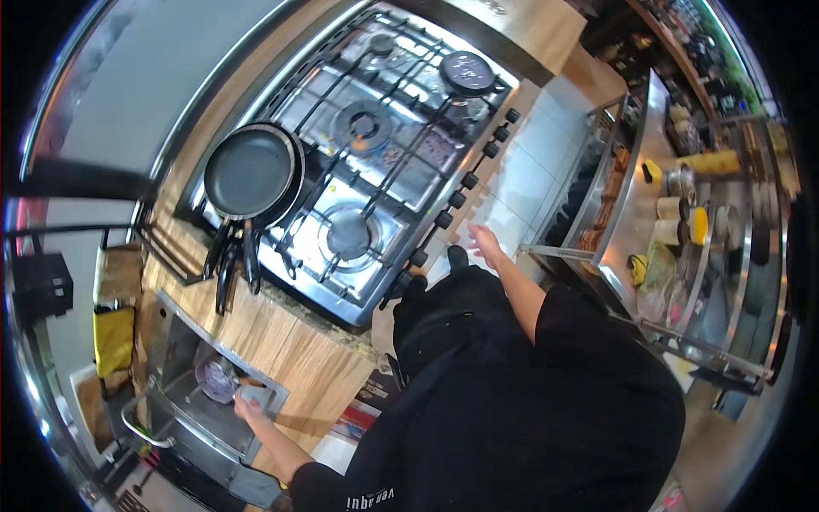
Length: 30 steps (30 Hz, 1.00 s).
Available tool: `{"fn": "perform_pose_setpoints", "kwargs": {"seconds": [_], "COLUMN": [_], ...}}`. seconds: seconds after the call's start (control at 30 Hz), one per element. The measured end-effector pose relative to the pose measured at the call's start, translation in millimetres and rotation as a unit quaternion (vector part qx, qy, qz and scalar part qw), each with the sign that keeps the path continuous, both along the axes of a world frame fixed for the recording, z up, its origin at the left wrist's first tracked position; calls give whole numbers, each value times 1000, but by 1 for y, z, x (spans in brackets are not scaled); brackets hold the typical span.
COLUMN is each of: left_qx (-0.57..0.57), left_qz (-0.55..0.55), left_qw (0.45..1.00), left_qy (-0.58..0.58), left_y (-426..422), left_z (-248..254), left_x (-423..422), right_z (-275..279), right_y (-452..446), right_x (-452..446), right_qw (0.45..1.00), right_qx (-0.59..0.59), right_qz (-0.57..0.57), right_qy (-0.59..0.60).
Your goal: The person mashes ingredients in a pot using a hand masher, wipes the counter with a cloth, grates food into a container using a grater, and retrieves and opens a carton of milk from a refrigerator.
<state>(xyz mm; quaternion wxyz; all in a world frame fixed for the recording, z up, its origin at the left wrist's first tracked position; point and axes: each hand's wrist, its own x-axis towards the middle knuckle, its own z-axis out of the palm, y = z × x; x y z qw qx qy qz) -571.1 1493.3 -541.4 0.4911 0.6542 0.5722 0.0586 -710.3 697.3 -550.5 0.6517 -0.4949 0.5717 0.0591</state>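
Steel sink point(177, 343) holds perhaps a pot point(217, 381); your left hand point(246, 408) is beside it, grip too small to tell. Your right hand point(486, 243) hangs open.

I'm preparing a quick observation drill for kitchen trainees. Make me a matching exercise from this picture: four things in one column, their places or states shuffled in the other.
Column 1
1. Left hand
2. Stacked frying pans
3. Right hand
4. Knobs

Column 2
A. Open and empty
B. Black, in a row along the front of the stove
C. At the sink, near the metal pot
D. On the stove, handles reaching over the wooden counter

Right pairs: 1-C, 2-D, 3-A, 4-B
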Motion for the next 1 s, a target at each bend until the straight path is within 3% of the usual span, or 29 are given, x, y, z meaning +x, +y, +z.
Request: {"fn": "perform_pose_setpoints", "kwargs": {"seconds": [0.03, 0.07, 0.1, 0.17, 0.23, 0.27, 0.3, 0.33, 0.37, 0.43, 0.53, 0.63, 0.67, 0.7, 0.73, 0.77, 0.83, 0.9, 0.93, 0.97, 1.0], "left_qx": [133, 254, 373, 510, 447, 424, 398, 324, 250, 165, 105, 49, 76, 101, 107, 142, 186, 168, 154, 157, 135], "left_qz": [2, -37, -75, -21, -30, -71, -117, -135, -149, -331, -450, -472, -488, -502, -504, -543, -580, -576, -569, -571, -562], "left_qw": [991, 967, 925, 849, 871, 863, 850, 892, 927, 909, 880, 880, 870, 859, 857, 827, 791, 796, 802, 799, 809], "left_qy": [5, 6, 6, -133, -200, -265, -326, -283, -235, -191, -107, -21, -4, 11, 11, 32, 52, 76, 98, 97, 108], "left_y": [-49, -60, -74, -143, -220, -241, -261, -308, -356, -394, -422, -435, -426, -421, -429, -435, -451, -470, -482, -488, -491], "left_z": [58, 76, 100, 131, 150, 131, 115, 127, 137, 142, 151, 167, 161, 155, 160, 166, 171, 175, 176, 171, 163], "left_x": [-7, -19, -31, -62, -89, -105, -121, -132, -142, -166, -196, -222, -235, -244, -246, -250, -252, -256, -257, -261, -266], "right_z": [0, 0, -6, -22, -34, -50, -21, 16, 6, -18, -42, -49, -49, -59, -68, -78, -62, -39, -33, -26, -18], "right_y": [-5, -11, -21, -26, -23, -18, -12, -10, -13, -23, -40, -45, -36, -31, -26, -25, -47, -52, -49, -52, -55], "right_x": [-18, -33, -48, -78, -60, -43, -16, 10, 22, 45, 61, 63, 63, 59, 54, 51, 55, 50, 46, 45, 43], "right_qw": [995, 979, 982, 915, 958, 971, 986, 989, 989, 961, 970, 949, 979, 979, 922, 807, 789, 872, 931, 932, 980], "right_qx": [-48, -92, -86, -236, -219, -176, -84, 10, 22, 208, 163, 177, -73, -66, -306, -527, -547, -411, -288, -287, -81], "right_qz": [52, 103, 89, 253, 185, 134, 91, 47, 42, -38, -43, -62, 23, 18, 49, 77, 97, 87, 56, 52, 37], "right_qy": [73, 147, 146, 210, 13, -84, -113, -140, -142, -179, -172, -252, -190, -194, -233, -256, -263, -250, -215, -216, -180]}}
